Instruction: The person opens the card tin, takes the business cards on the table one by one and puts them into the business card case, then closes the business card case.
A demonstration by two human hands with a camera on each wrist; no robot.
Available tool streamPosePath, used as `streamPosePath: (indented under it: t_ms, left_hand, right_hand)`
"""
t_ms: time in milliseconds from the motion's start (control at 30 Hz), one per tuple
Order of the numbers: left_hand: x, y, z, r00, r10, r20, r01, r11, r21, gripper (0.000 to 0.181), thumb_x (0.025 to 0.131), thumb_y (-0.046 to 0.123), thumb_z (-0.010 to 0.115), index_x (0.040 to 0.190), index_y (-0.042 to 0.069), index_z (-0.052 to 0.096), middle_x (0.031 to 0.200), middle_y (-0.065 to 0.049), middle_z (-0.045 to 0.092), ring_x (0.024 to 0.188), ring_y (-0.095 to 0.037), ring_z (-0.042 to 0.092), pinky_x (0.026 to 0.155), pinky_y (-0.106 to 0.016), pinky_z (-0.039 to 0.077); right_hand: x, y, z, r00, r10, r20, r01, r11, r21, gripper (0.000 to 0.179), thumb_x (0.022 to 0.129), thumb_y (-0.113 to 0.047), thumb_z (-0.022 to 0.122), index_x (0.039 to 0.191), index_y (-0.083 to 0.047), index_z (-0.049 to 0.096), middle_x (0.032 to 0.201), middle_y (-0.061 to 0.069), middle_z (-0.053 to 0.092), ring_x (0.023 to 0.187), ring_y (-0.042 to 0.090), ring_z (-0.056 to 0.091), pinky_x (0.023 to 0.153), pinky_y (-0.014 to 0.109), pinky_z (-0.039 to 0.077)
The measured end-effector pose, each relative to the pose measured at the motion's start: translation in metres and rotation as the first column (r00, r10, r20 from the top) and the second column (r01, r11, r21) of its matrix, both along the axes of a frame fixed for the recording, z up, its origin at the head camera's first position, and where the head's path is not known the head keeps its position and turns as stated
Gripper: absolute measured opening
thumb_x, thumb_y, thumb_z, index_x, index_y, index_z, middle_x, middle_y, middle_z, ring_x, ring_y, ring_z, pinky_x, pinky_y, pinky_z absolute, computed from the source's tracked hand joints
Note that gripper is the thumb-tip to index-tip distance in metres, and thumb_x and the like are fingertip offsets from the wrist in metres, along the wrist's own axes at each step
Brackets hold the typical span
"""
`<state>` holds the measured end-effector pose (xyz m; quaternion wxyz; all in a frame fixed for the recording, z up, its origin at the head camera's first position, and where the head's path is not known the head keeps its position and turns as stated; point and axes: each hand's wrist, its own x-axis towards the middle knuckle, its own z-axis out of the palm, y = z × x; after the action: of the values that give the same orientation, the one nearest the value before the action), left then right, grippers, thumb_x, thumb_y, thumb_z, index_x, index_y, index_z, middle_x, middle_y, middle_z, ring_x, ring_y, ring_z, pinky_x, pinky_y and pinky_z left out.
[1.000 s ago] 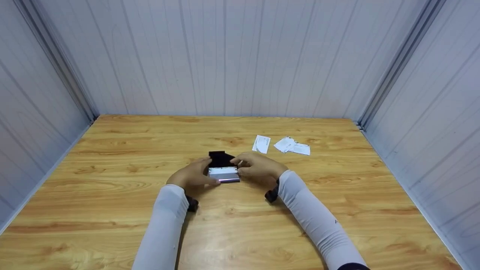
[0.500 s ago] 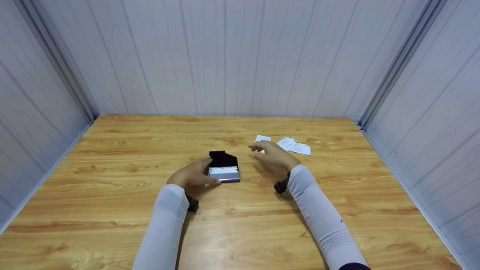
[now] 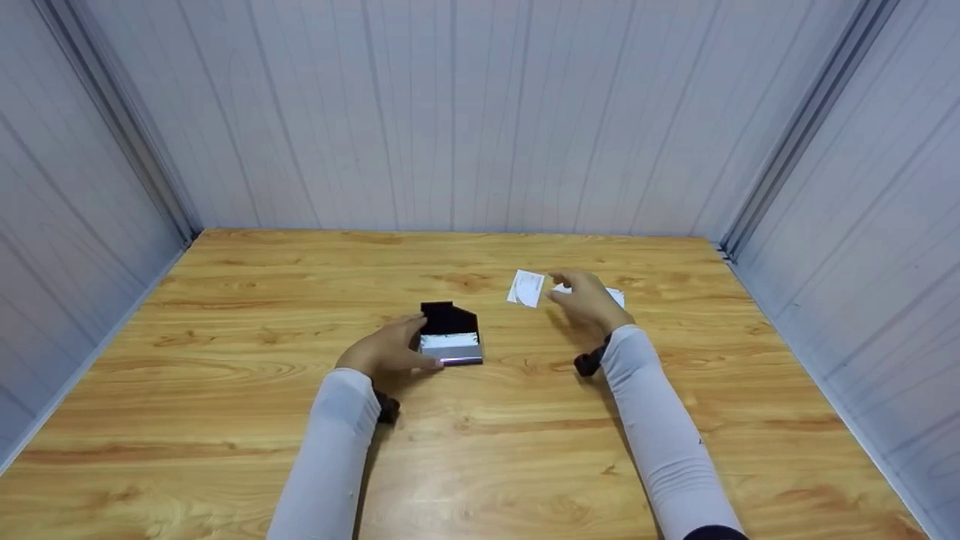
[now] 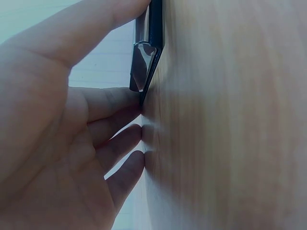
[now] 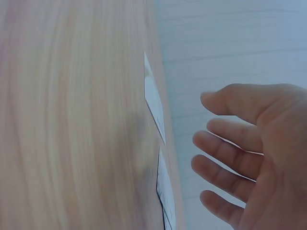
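Note:
An opened business card case [image 3: 450,352] with a black inside and a shiny metal front lies flat on the table, with white cards showing in it. My left hand [image 3: 381,349] holds it at its left side, thumb on the near edge and fingers by the far part. In the left wrist view the case [image 4: 142,64] stands edge-on between thumb and index finger, the other fingertips touching the table. Over the loose cards [image 3: 616,295] at the right hovers my right hand [image 3: 589,301], loosely bent and holding nothing; it partly hides them. A single white card [image 3: 526,288] lies left of its fingertips.
The wooden table [image 3: 465,465] runs back to a pale panelled wall [image 3: 450,112], with side walls left and right. Each wrist carries a small black camera [image 3: 589,363].
My right hand has left the card case and moved right, past the single card to the loose cards. The left hand has stayed on the case.

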<state>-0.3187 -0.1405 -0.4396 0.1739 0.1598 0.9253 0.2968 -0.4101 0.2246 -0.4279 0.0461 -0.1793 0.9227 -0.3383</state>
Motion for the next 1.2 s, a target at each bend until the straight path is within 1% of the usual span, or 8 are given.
streamPosePath:
  t_ms: [167,267,367,567,767,933,1033,1200]
  left_hand:
    - [0.002,0.001,0.000,1.000,0.008,0.006,-0.008,1.000,0.002,0.096,0.090,0.048,0.073,0.161,0.008,0.022,0.166,-0.013,0.016,0.151,-0.034,0.011,0.118,-0.055,0.017]
    - [0.002,0.001,0.000,1.000,0.004,0.005,-0.004,1.000,-0.003,0.096,0.090,0.048,0.073,0.161,0.008,0.022,0.166,-0.014,0.016,0.151,-0.034,0.011,0.118,-0.055,0.017]
    - [0.001,0.001,0.001,1.000,0.006,0.005,-0.006,1.000,-0.003,0.096,0.090,0.048,0.073,0.161,0.008,0.022,0.165,-0.014,0.016,0.151,-0.034,0.012,0.118,-0.055,0.017]
    - [0.001,0.003,0.003,1.000,0.001,0.013,-0.001,1.000,0.006,0.096,0.090,0.047,0.074,0.161,0.008,0.022,0.166,-0.014,0.015,0.151,-0.034,0.010,0.118,-0.055,0.017]
    - [0.000,0.004,0.003,1.000,-0.009,0.000,0.009,1.000,-0.001,0.095,0.090,0.046,0.074,0.160,0.006,0.022,0.165,-0.016,0.016,0.151,-0.034,0.011,0.118,-0.054,0.018]
    - [0.000,0.004,0.003,1.000,-0.009,0.000,0.009,1.000,-0.005,0.096,0.090,0.047,0.074,0.160,0.006,0.022,0.165,-0.016,0.016,0.151,-0.034,0.011,0.118,-0.054,0.018]
    - [0.000,0.003,0.003,1.000,-0.007,0.005,0.007,1.000,-0.004,0.096,0.090,0.047,0.074,0.160,0.007,0.022,0.165,-0.016,0.016,0.151,-0.034,0.011,0.118,-0.054,0.018]
    - [0.001,0.001,0.003,1.000,0.011,0.013,-0.011,1.000,0.015,0.096,0.090,0.047,0.074,0.161,0.008,0.022,0.165,-0.015,0.015,0.151,-0.034,0.012,0.118,-0.054,0.018]
  right_hand:
    - [-0.006,0.013,-0.001,0.999,-0.053,0.012,0.053,0.998,-0.017,0.058,0.102,-0.025,0.059,0.150,0.003,0.042,0.146,0.024,0.047,0.135,0.042,0.041,0.109,0.055,0.036]
    - [-0.012,0.022,-0.001,0.995,-0.091,0.048,0.093,0.995,-0.035,0.063,0.101,-0.027,0.061,0.151,0.005,0.039,0.149,0.025,0.043,0.137,0.043,0.039,0.110,0.054,0.035]
    - [-0.019,0.029,0.000,0.991,-0.106,0.080,0.109,0.994,-0.027,0.069,0.099,-0.030,0.064,0.151,0.007,0.036,0.151,0.026,0.041,0.139,0.043,0.036,0.112,0.054,0.033]
    - [-0.033,0.039,0.000,0.987,-0.141,0.084,0.133,0.987,0.095,0.079,0.095,-0.036,0.071,0.150,0.010,0.037,0.149,0.029,0.042,0.139,0.045,0.036,0.112,0.054,0.033]
    - [-0.040,0.046,-0.001,0.971,-0.210,0.112,0.184,0.962,0.202,0.090,0.090,-0.049,0.072,0.149,0.009,0.038,0.151,0.027,0.040,0.140,0.048,0.028,0.114,0.059,0.025]
    - [-0.044,0.049,-0.003,0.958,-0.250,0.139,0.203,0.937,0.285,0.096,0.086,-0.059,0.071,0.148,0.007,0.041,0.151,0.026,0.039,0.138,0.045,0.027,0.113,0.058,0.026]
    - [-0.045,0.049,-0.003,0.953,-0.260,0.158,0.204,0.931,0.302,0.100,0.085,-0.061,0.072,0.150,0.007,0.039,0.152,0.027,0.036,0.139,0.045,0.025,0.114,0.058,0.025]
    - [-0.048,0.046,0.000,0.956,-0.244,0.165,0.180,0.927,0.328,0.102,0.084,-0.062,0.072,0.151,0.006,0.037,0.155,0.027,0.032,0.143,0.049,0.019,0.114,0.064,0.019]
